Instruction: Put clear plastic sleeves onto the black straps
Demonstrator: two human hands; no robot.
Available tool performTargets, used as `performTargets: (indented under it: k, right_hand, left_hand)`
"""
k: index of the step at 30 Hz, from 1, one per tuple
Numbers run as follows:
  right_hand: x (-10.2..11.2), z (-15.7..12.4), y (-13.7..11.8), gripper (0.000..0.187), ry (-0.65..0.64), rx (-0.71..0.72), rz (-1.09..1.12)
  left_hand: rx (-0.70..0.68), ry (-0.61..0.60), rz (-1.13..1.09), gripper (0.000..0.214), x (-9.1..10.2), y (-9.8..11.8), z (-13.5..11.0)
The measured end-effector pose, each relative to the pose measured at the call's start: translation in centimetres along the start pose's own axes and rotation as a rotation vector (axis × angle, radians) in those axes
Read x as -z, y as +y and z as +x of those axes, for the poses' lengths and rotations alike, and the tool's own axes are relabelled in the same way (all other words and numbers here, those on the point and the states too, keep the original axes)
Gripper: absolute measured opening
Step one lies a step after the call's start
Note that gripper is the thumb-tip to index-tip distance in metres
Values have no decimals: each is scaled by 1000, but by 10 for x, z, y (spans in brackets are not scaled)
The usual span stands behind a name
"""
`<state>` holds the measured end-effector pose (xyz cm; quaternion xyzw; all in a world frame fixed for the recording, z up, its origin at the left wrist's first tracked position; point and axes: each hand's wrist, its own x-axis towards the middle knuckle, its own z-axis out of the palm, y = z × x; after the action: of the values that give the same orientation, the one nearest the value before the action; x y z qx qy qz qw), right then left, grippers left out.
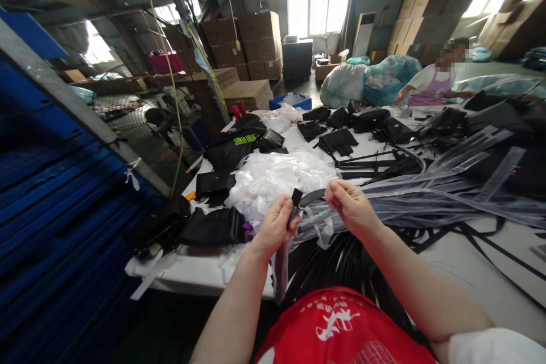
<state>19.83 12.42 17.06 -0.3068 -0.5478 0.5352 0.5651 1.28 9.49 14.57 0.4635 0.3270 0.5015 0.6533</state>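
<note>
My left hand point(278, 220) is closed round a black strap point(296, 198), whose squared end sticks up above the thumb. A greyish clear plastic sleeve point(280, 273) hangs down below that hand. My right hand point(350, 205) is pinched shut at the far end of a dark curved strip point(313, 197) that spans the space between both hands. Whatever its fingertips grip is too small to make out. Just beyond the hands lies a pile of white plastic film pieces point(281, 173). Loose black straps point(328, 267) spread over the table edge against my red apron point(341, 327).
Long clear plastic sleeves point(426, 196) cover the table's right side. Black bags point(213, 226) lie at left, with more black pouches point(339, 141) farther back. A co-worker point(439, 79) is across the table. Blue panels point(63, 227) and a fan point(164, 119) stand at left.
</note>
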Motion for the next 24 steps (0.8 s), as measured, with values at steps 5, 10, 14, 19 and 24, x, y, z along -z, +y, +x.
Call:
performTargets:
  k: [5, 10, 14, 19, 24]
  right_hand:
    - [13, 11, -18, 41, 89, 37, 124]
    - [13, 10, -20, 40, 125, 6, 171]
    - [16, 8, -20, 38, 143, -21, 155]
    - [19, 2, -21, 36, 171, -41, 211]
    - [34, -11, -20, 33, 230, -54, 273]
  left_hand:
    - [5, -4, -17, 39, 2, 5, 0]
    - [35, 20, -7, 43, -2, 8, 1]
    - [64, -6, 45, 41, -2, 10, 0]
    - [122, -192, 13, 36, -10, 7, 6]
    - [215, -286, -2, 36, -29, -2, 21]
